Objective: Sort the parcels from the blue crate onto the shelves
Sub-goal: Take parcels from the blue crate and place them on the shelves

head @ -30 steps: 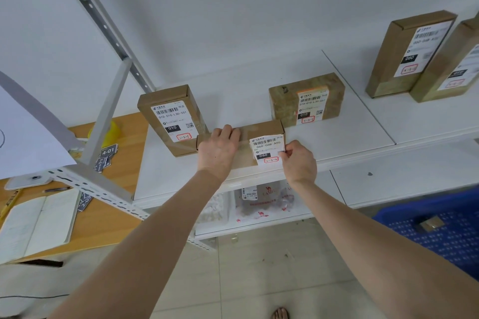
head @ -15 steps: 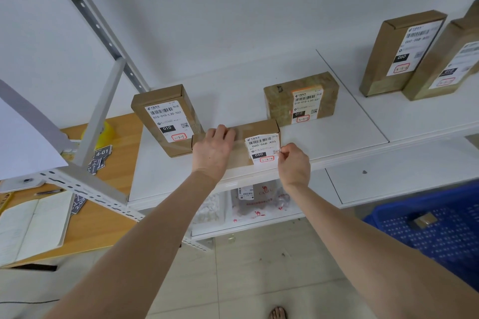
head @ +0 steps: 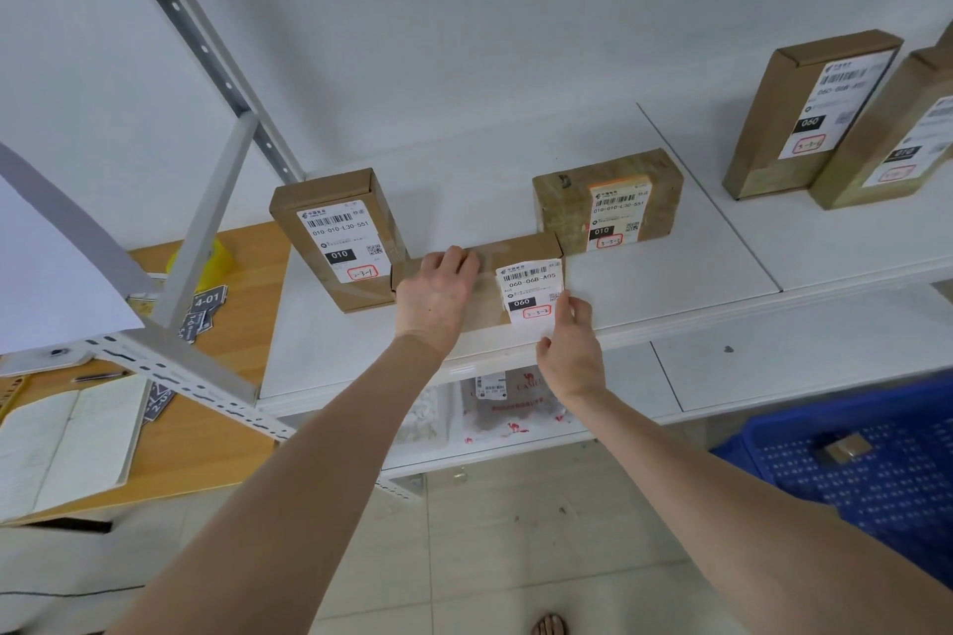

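Observation:
A flat brown parcel [head: 515,250] with a white label reading 060 lies at the front edge of the white shelf [head: 670,284]. My left hand [head: 438,294] grips its left part, fingers curled over the top. My right hand [head: 570,351] pinches the label's lower right corner. Two parcels labelled 010 stand behind it, one at the left [head: 335,237], one at the right [head: 608,201]. The blue crate [head: 876,469] sits low at the right with a small item inside.
Two more brown parcels [head: 809,114] lean at the shelf's far right. Bagged parcels [head: 510,407] lie on the lower shelf. A wooden desk [head: 247,294] at the left holds an open notebook, number tags and yellow tape. A grey upright [head: 206,222] frames the shelf.
Both hands keep hold of the 060 parcel at the shelf's front edge; my right hand has slid slightly down along the label. The view shifted a little.

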Available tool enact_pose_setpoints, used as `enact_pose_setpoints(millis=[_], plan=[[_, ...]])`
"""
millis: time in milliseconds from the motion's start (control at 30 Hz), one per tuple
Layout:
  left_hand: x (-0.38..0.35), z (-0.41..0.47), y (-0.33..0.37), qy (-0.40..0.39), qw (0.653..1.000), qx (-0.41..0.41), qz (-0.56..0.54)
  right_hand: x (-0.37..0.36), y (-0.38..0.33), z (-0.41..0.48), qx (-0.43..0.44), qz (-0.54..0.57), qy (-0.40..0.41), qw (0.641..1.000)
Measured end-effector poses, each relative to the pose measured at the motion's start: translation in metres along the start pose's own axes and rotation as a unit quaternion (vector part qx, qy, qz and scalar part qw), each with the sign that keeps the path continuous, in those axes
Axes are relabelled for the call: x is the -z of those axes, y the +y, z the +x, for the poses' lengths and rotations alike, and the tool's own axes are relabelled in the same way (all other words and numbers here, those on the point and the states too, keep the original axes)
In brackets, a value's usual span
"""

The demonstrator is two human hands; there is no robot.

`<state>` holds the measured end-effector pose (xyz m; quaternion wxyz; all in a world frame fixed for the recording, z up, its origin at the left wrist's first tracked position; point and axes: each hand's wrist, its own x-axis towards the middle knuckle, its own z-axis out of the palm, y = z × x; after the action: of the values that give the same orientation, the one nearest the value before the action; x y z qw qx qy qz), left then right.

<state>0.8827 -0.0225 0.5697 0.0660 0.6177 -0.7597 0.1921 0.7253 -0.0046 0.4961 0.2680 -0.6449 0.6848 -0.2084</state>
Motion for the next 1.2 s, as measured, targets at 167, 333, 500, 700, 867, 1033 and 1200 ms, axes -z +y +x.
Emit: enact_pose_setpoints(millis=[167,333,500,700,867,1033,1200], plan=[[-0.002,0.009,0.002,0.005,1.000,0.000,0.002,-0.001,-0.004,0.007,-0.009,-0.012,-0.001,1.000],[-0.004,0.016,0.001,-0.009,1.000,0.005,0.004,0.000,-0.007,0.018,-0.015,-0.007,-0.009,1.000],[-0.006,0.022,-0.001,-0.018,1.000,0.013,0.010,0.000,-0.010,0.025,-0.019,-0.003,-0.011,1.000],[-0.009,0.030,-0.007,-0.014,1.000,0.012,0.013,0.000,-0.014,0.032,-0.020,0.008,-0.013,1.000],[-0.013,0.035,-0.011,-0.013,1.000,0.014,0.010,-0.003,-0.018,0.037,-0.020,0.020,-0.013,1.000],[-0.015,0.039,-0.013,-0.014,1.000,0.020,0.010,-0.003,-0.020,0.042,-0.020,0.020,-0.016,0.999],[-0.018,0.042,-0.017,-0.019,1.000,0.022,0.008,-0.005,-0.024,0.048,-0.023,0.026,-0.016,0.999]])
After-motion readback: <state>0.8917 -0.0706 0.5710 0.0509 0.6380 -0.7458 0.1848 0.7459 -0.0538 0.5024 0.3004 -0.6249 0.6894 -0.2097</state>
